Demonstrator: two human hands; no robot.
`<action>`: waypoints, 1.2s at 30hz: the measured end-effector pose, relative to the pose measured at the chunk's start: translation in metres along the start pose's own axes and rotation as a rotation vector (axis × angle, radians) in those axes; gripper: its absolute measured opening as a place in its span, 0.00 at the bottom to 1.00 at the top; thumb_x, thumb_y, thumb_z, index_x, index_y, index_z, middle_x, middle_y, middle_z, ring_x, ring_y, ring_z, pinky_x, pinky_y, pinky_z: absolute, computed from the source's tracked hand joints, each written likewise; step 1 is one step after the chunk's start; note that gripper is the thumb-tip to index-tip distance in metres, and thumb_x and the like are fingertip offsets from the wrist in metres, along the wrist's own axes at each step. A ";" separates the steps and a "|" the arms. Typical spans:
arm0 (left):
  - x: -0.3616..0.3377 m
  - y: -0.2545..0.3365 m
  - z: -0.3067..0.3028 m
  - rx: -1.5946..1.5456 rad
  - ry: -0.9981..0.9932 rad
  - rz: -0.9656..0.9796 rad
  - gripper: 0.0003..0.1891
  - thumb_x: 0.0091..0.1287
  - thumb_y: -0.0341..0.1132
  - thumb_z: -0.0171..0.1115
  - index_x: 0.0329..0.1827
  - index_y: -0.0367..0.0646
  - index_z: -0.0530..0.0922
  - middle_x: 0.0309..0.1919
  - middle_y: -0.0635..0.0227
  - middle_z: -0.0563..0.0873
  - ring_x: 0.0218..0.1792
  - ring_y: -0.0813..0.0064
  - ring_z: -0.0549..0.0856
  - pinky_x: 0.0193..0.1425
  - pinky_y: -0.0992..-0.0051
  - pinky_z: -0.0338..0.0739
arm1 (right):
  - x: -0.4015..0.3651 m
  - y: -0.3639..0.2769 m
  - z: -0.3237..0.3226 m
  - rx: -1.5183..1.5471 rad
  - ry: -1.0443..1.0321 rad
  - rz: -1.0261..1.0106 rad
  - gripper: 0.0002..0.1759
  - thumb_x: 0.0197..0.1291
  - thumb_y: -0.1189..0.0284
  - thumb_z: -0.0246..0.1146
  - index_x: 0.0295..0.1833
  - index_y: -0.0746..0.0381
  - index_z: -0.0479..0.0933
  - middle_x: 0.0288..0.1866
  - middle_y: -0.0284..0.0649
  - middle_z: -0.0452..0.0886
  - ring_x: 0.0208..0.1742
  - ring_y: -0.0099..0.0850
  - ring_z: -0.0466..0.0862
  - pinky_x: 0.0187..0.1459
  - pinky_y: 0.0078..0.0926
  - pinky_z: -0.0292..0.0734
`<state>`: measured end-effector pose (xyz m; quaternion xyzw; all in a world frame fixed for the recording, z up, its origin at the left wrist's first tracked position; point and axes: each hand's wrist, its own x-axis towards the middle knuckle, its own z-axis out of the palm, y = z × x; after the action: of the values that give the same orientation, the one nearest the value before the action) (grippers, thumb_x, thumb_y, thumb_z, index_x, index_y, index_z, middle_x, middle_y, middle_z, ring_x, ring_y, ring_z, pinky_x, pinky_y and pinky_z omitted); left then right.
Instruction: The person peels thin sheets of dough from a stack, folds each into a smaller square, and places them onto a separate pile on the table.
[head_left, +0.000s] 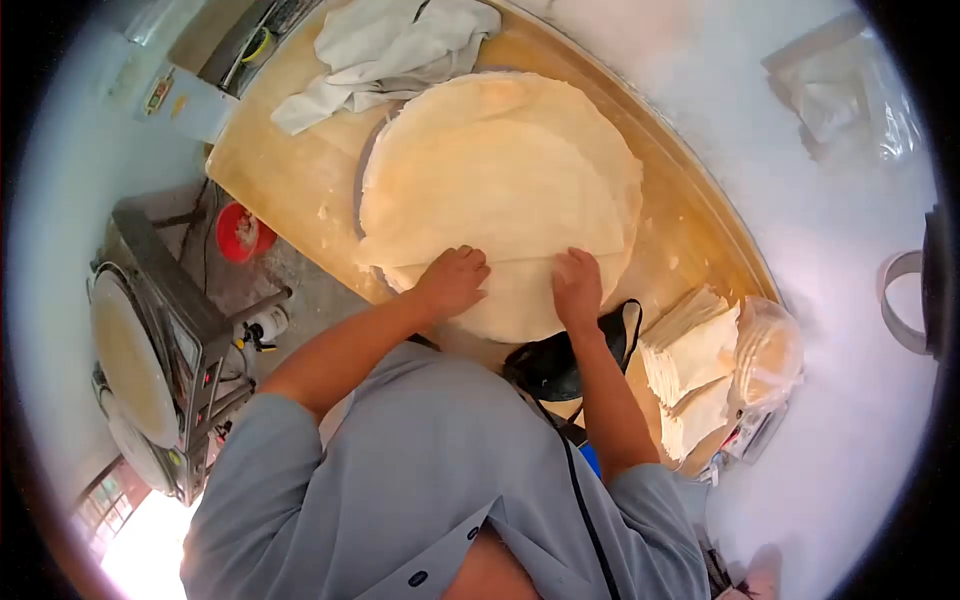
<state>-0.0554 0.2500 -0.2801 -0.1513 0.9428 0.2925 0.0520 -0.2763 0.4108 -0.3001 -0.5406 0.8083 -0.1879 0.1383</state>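
Note:
A wide round stack of thin, pale dough sheets [490,170] lies on the wooden table. Across its near part runs the straight edge of the top sheet, with a rounded part of the sheets below showing nearer my body. My left hand [455,282] is closed at this edge, left of the middle, fingers curled over the dough. To its right, my right hand [577,288] also closes at the same edge, with fingertips bent down. Both hands appear to pinch the top sheet; the thumbs are partly hidden.
A crumpled pale cloth [400,50] lies at the table's far left. Stacks of cut sheets [695,350] and a plastic bag of round sheets [768,350] sit at right. A black bag [550,368] is near my waist. A red bucket [243,232] and a metal rack [180,300] stand left.

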 end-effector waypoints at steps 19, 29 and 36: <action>0.070 0.023 0.035 0.042 0.357 0.094 0.11 0.59 0.27 0.58 0.45 0.42 0.81 0.40 0.63 0.80 0.45 0.62 0.80 0.51 0.64 0.77 | 0.035 0.070 -0.052 0.899 0.316 0.880 0.07 0.63 0.74 0.59 0.36 0.68 0.73 0.23 0.43 0.79 0.18 0.30 0.79 0.18 0.27 0.76; 0.071 0.040 0.027 0.050 0.459 0.146 0.23 0.58 0.31 0.63 0.59 0.40 0.78 0.55 0.61 0.80 0.59 0.60 0.77 0.63 0.61 0.73 | 0.033 0.067 -0.050 1.188 0.525 0.915 0.07 0.62 0.75 0.62 0.38 0.70 0.75 0.30 0.44 0.82 0.25 0.32 0.84 0.24 0.24 0.80; 0.073 0.044 0.028 0.063 0.154 0.064 0.27 0.59 0.34 0.65 0.64 0.41 0.75 0.61 0.62 0.77 0.62 0.60 0.75 0.65 0.63 0.72 | 0.044 0.071 -0.058 0.964 0.169 0.976 0.11 0.60 0.71 0.68 0.44 0.66 0.80 0.31 0.39 0.82 0.24 0.29 0.82 0.25 0.22 0.80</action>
<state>-0.1387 0.2821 -0.2931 -0.1417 0.9570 0.2519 -0.0252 -0.3756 0.4036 -0.2811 0.0236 0.7934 -0.4839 0.3684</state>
